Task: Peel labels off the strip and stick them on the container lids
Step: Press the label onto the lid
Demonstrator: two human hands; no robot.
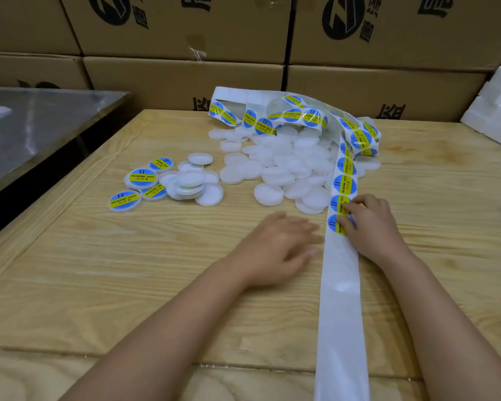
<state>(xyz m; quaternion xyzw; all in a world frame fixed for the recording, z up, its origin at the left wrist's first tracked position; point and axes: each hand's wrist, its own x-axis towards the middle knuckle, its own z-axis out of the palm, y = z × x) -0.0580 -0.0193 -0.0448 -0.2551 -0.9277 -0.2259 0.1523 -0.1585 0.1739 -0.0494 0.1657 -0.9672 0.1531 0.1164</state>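
A long white backing strip (342, 299) runs from the near table edge up to a tangled heap of blue-and-yellow round labels (289, 115). My right hand (370, 227) lies on the strip's right side, its curled fingertips picking at the nearest label (334, 224) and touching the one above it. My left hand (278, 247) is palm down on the table just left of the strip, fingers straight and blurred, holding nothing. A pile of plain white lids (284, 169) lies behind. Several labelled lids (141, 178) sit at the left beside a small stack of white lids (190, 183).
The wooden table (128, 285) has a raised seam near its front edge. Cardboard boxes (185, 79) are stacked along the back. A metal table (35, 125) stands at the left and white foam blocks (495, 111) at the right.
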